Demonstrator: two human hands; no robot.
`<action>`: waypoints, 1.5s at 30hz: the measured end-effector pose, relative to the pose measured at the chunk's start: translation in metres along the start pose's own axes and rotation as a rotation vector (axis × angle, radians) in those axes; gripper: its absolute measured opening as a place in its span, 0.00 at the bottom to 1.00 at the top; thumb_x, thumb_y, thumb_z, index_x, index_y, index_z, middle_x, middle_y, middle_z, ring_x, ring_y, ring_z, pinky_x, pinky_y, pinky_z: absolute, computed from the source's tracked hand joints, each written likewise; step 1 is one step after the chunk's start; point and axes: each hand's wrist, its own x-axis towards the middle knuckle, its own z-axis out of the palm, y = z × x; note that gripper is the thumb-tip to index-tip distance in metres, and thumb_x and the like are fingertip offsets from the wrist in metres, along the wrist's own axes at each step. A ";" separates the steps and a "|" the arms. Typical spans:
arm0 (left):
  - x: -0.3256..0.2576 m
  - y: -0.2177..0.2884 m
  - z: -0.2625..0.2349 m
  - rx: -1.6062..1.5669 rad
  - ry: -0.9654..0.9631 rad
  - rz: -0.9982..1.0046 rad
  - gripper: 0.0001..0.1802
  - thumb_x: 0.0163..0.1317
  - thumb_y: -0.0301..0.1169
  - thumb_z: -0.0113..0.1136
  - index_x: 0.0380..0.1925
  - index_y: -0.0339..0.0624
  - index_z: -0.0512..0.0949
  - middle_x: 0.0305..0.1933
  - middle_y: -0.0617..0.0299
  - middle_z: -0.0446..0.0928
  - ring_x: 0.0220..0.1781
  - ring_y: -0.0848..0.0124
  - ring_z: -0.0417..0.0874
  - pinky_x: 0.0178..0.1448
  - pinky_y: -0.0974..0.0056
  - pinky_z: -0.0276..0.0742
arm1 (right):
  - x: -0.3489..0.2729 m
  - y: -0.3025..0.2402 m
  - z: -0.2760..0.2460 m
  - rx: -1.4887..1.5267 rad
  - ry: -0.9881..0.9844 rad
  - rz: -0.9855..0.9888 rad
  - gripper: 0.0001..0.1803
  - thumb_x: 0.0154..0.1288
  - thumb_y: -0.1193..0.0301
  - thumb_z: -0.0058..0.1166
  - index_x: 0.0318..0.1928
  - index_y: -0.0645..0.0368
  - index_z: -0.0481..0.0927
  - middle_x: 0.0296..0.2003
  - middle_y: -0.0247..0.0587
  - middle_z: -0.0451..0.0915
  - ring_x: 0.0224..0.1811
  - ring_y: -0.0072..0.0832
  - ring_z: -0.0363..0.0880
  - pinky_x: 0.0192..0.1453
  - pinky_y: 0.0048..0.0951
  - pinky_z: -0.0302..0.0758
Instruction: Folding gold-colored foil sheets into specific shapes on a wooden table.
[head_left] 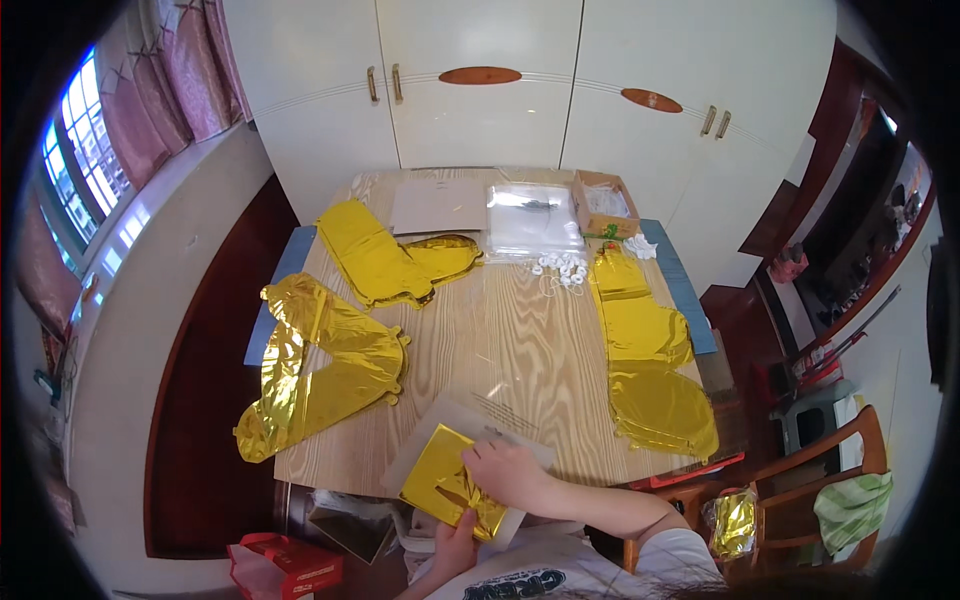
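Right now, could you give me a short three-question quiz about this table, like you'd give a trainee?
1. True or false: the right hand rests on a folded gold foil piece.
2. What lies flat at both sides of the wooden table? A) gold foil balloons B) red plates C) books
3. Which hand grips the foil piece from below, at the near table edge?

Key: 1 true. 2 A, for example the foil balloon on the left. 3 The left hand.
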 end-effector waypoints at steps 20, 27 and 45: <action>-0.007 0.011 -0.039 0.202 0.024 -0.059 0.08 0.71 0.25 0.49 0.44 0.31 0.74 0.38 0.52 0.82 0.37 0.67 0.86 0.43 0.65 0.84 | -0.017 -0.023 0.009 -0.008 -0.055 -0.076 0.09 0.51 0.69 0.55 0.34 0.55 0.74 0.29 0.33 0.74 0.32 0.27 0.78 0.28 0.28 0.76; 0.003 0.011 -0.025 0.382 -0.005 0.024 0.08 0.70 0.26 0.54 0.40 0.30 0.78 0.36 0.57 0.82 0.36 0.72 0.84 0.42 0.68 0.82 | -0.023 -0.030 -0.002 0.034 -0.060 -0.088 0.08 0.52 0.68 0.55 0.33 0.53 0.73 0.28 0.32 0.73 0.33 0.26 0.78 0.29 0.25 0.75; 0.011 -0.028 -0.042 -0.096 -0.066 0.048 0.09 0.70 0.23 0.49 0.43 0.31 0.78 0.42 0.60 0.79 0.43 0.73 0.79 0.49 0.69 0.75 | -0.042 -0.021 0.002 0.188 -0.017 -0.051 0.21 0.45 0.65 0.61 0.44 0.53 0.75 0.41 0.36 0.74 0.47 0.34 0.72 0.47 0.36 0.67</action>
